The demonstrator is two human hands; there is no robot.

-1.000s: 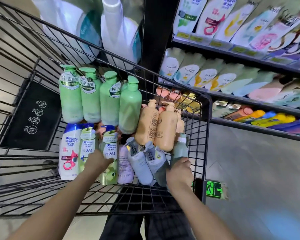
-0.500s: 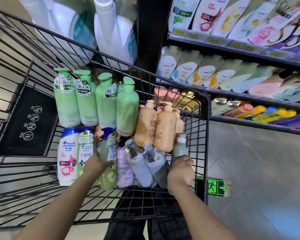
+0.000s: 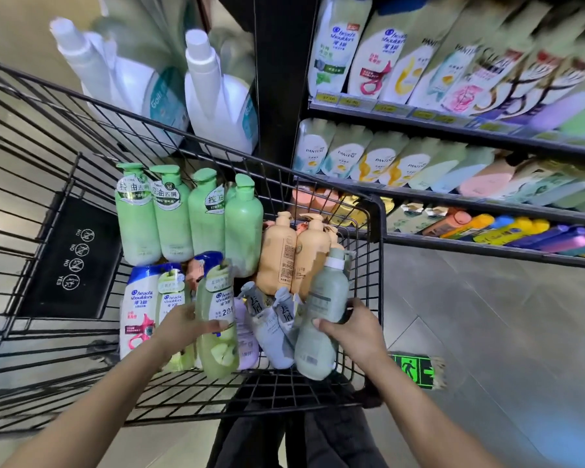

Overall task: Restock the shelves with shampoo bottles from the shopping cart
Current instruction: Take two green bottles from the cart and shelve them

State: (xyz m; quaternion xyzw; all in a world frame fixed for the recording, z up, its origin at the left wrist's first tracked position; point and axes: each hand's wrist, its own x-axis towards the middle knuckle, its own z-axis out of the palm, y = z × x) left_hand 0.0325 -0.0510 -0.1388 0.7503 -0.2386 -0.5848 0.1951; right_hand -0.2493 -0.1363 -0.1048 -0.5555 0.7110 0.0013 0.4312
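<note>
Both bottles have come up out of the pile since a moment ago — the left hand (image 3: 179, 324) grips a yellow-green shampoo bottle (image 3: 217, 322), the right hand (image 3: 352, 327) a grey-green bottle (image 3: 321, 319), above the cart (image 3: 380, 265). The shelves (image 3: 453, 201) beyond the right hand likely come next.

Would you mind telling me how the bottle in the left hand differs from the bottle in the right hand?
The left hand holds a translucent yellow-green bottle with a bright printed label and a blue cap. The right hand holds an opaque grey-green bottle with a plain label and a white collar. Both are gripped around the middle, over the cart.
</note>
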